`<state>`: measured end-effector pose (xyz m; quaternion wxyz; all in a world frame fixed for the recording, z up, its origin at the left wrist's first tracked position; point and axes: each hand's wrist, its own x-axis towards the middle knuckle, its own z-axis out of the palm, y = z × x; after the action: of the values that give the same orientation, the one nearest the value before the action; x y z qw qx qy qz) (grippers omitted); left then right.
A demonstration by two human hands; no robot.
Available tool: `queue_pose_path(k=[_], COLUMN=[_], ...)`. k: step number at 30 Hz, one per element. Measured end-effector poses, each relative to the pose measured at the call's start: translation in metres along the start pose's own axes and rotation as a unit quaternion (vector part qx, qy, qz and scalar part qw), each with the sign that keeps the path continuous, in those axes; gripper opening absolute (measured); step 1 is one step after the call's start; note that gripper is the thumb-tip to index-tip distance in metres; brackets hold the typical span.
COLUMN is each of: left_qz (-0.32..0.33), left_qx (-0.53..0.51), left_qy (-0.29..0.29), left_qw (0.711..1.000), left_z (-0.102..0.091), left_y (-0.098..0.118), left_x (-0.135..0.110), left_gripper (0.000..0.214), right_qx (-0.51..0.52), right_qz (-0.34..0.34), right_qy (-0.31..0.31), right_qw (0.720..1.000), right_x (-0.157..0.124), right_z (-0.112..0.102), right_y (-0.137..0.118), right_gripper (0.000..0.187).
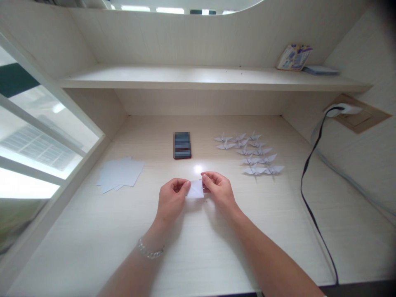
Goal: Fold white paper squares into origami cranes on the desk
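Between my two hands is a small folded square of white paper (pixel 195 190), held just above the desk. My left hand (pixel 173 194) pinches its left edge between thumb and fingers. On the other side, my right hand (pixel 219 190) grips the upper right corner, thumb on top. The fingers under the paper are partly hidden. Several folded white paper cranes (pixel 254 160) stand in rows beyond my right hand. A loose stack of white paper sheets (pixel 122 174) lies to the left, apart from my left hand.
A dark phone-like object with a blurred face (pixel 182 145) lies beyond my hands. A black cable (pixel 305 181) runs from the wall socket (pixel 360 113) down the desk's right side. Above the desk, a shelf (pixel 201 77) holds a colourful box (pixel 293 57). A window frame (pixel 83 132) borders the left.
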<state>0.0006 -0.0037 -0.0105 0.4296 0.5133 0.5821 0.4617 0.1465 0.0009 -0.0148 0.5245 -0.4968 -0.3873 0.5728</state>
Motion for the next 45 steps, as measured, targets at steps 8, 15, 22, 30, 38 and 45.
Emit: queue_pose_path(k=[8,15,22,30,38,45], left_qz=[-0.003,0.006,-0.005,0.02,0.056,0.04], left_qx=[0.005,0.053,-0.001,-0.048,0.019,0.018], left_qy=[-0.034,-0.076,-0.095,-0.104,-0.102,-0.127], left_qw=[0.999,0.996,0.996,0.993,0.993,0.991], left_z=[0.0,-0.005,-0.005,0.0,-0.003,-0.002], left_y=[-0.001,0.002,0.007,0.007,0.012,0.008], left_x=[0.001,0.002,0.001,-0.004,-0.005,-0.004], left_gripper=[0.022,0.019,0.019,0.019,0.012,0.018], right_qx=[-0.027,-0.154,-0.169,-0.047,-0.119,-0.121], right_qz=[0.004,0.001,-0.028,-0.085,-0.103,-0.092], right_qy=[-0.033,-0.104,-0.099,-0.026,-0.071,-0.034], right_qw=[0.999,0.983,0.98,0.995,0.985,0.988], right_x=[-0.002,-0.001,-0.004,-0.003,-0.007,-0.002], right_z=[0.001,-0.009,-0.007,-0.002,-0.009,-0.009], right_y=[-0.002,-0.008,-0.01,-0.008,-0.016,-0.012], right_gripper=[0.024,0.021,0.011,0.013,0.024,0.013])
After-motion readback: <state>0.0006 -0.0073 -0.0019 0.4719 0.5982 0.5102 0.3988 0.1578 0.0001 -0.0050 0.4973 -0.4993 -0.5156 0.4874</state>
